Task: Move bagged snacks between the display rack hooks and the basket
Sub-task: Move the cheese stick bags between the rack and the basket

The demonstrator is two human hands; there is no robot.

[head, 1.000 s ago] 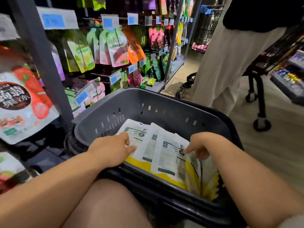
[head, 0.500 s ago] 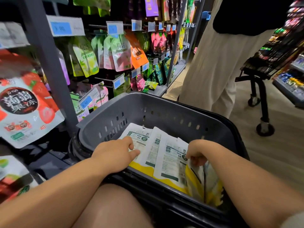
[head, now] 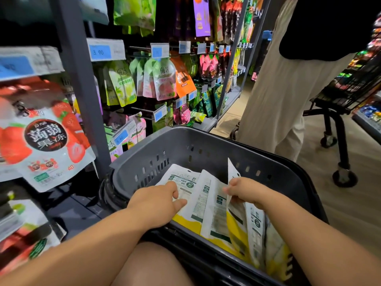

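A bystander in cream pleated trousers (head: 276, 96) and a black top stands in the aisle. Just beside them, a black wire wheeled trolley (head: 346, 91) rests on the brown wood-look floor (head: 340, 213).

The floor (head: 329, 213) is laid in tan, wood-look planks and runs as a narrow aisle towards a darker far end, where the light is dim and the upper corners fall into shadow. A bystander stands in the aisle at upper right, seen only as loose beige trousers (head: 274, 96) and a black top (head: 321, 23). Just beside them is a black wire cart (head: 350, 87) on a dark frame with a castor wheel (head: 343, 178) on the floor, and a low shelf (head: 369, 118) of colourful packets lies at the far right edge.
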